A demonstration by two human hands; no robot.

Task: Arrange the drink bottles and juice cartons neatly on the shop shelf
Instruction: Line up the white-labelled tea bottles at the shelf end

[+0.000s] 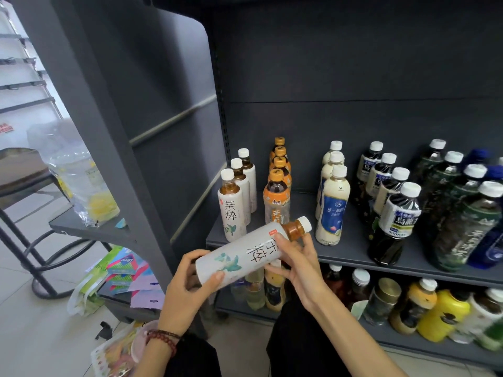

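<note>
You hold a white-sleeved plastic bottle of brown tea with a white cap in both hands, in the air just in front of the dark grey metal shelf. It lies tilted, cap up and to your right, and its label reads "茶粹". Your left hand grips the base. Your right hand curls round the upper part, just below the neck. On the shelf stand, left to right, a row of three matching "茶粹" bottles, orange-labelled tea bottles, cream bottles with blue labels and dark bottles marked "烏龍".
</note>
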